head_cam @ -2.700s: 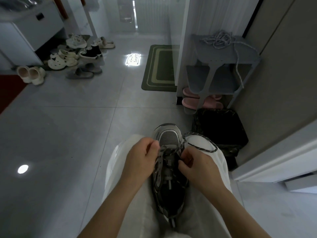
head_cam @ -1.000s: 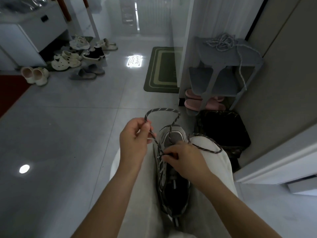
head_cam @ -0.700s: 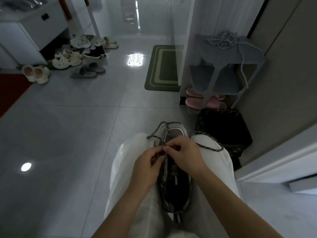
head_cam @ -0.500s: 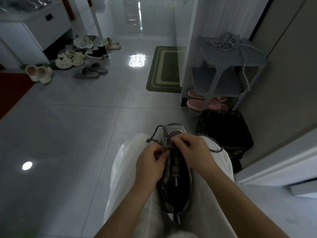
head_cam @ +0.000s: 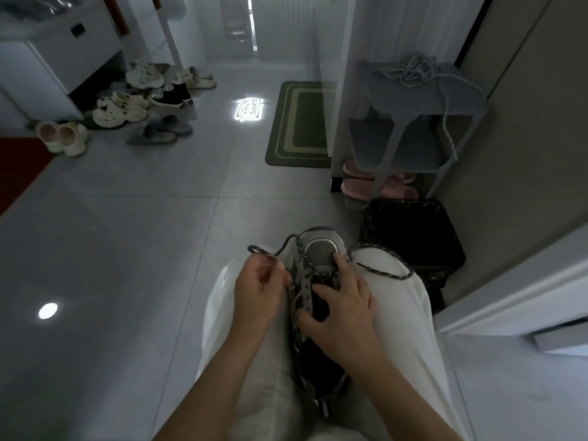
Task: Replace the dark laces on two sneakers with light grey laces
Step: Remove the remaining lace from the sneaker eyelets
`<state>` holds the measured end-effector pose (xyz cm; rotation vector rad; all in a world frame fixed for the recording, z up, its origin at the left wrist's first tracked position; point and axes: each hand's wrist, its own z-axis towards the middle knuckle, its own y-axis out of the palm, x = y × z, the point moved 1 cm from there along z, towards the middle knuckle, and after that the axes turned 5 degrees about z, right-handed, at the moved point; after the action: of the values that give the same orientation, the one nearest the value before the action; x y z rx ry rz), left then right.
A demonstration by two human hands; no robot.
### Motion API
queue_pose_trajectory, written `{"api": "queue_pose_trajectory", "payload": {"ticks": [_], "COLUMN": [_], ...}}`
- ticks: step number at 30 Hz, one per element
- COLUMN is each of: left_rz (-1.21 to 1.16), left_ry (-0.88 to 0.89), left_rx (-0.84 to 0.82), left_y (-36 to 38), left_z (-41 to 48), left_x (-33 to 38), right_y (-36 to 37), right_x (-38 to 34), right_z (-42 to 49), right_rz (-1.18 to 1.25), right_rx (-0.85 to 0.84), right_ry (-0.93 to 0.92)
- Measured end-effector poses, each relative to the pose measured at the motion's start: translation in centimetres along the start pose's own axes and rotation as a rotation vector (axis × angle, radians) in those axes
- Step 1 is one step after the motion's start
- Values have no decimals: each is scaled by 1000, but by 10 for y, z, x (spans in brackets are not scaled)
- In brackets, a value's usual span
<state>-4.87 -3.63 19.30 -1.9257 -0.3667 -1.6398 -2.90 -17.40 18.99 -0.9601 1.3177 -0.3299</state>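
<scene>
A grey and black sneaker (head_cam: 319,253) lies toe-away between my knees on my white trousers. Its dark speckled lace (head_cam: 386,272) is partly pulled out, one end draped over my right knee. My left hand (head_cam: 259,289) pinches a loop of that lace at the shoe's left side. My right hand (head_cam: 342,308) rests spread on the shoe's tongue, thumb and fingers holding the shoe steady. A bundle of light grey laces (head_cam: 410,70) lies on top of the small grey shelf (head_cam: 423,103) at the right, one strand hanging down its side.
A black bag (head_cam: 413,232) sits on the floor just past my right knee, pink slippers (head_cam: 359,187) under the shelf. A green mat (head_cam: 300,122) lies further ahead. Several shoes (head_cam: 127,111) are scattered far left by a white cabinet.
My left hand drew a lace loop up and left, came back to the eyelets, and now pulls left again. My right hand has moved from the eyelets to lie flat on the tongue.
</scene>
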Motion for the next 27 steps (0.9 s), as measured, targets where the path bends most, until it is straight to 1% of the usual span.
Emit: {"api": "queue_pose_trajectory", "payload": {"ticks": [1, 4, 5, 6, 8, 9, 10, 11, 13, 14, 15, 16, 17, 19, 21, 23, 24, 25, 27], "left_rz": [65, 217, 272, 319, 336, 314, 324, 402, 669, 792, 869, 906, 921, 945, 937, 894, 875, 845, 821], "left_ry": [-3, -13, 6, 36, 131, 211, 301, 396, 612, 685, 708, 680, 645, 599, 545, 441, 434, 445, 461], "left_rx": [-45, -168, -158, -98, 74, 113, 85, 21, -119, -137, -128, -120, -99, -103, -228, -367, -371, -324, -173], "left_y": [0, -5, -8, -11, -15, -15, -13, -8, 1, 4, 6, 5, 4, 0, -3, -4, -4, -5, -7], "left_z": [-1, -6, -7, -8, -9, -8, -8, -5, 1, 5, 7, 7, 8, 8, 5, -2, -5, -7, -5], "left_x": [-1, -2, -2, -1, 3, 5, 10, 11, 7, 2, 1, 3, 4, 6, 6, 8, 8, 9, 10], "right_y": [-1, -16, -23, -29, -38, -41, -43, -46, -49, -51, -52, -52, -52, -51, -47, -44, -42, -41, -41], "right_x": [2, 12, 16, 20, 23, 23, 23, 22, 23, 24, 24, 25, 25, 24, 19, 14, 13, 12, 8], "right_z": [2, 12, 16, 21, 28, 31, 32, 31, 30, 30, 30, 32, 35, 42, 48, 50, 51, 52, 53], "right_rz": [34, 169, 144, 74, -98, -141, -150, -144, -80, -22, 19, 39, 44, 12, -14, -105, -176, -245, -336], "right_rx": [28, 189, 218, 215, 145, 123, 109, 81, -53, -118, -150, -130, -76, 3, -30, -85, -93, -86, -39], "right_ry": [-17, -39, -52, -62, -80, -100, -128, -153, -192, -199, -195, -183, -170, -159, -192, -225, -249, -280, -313]}}
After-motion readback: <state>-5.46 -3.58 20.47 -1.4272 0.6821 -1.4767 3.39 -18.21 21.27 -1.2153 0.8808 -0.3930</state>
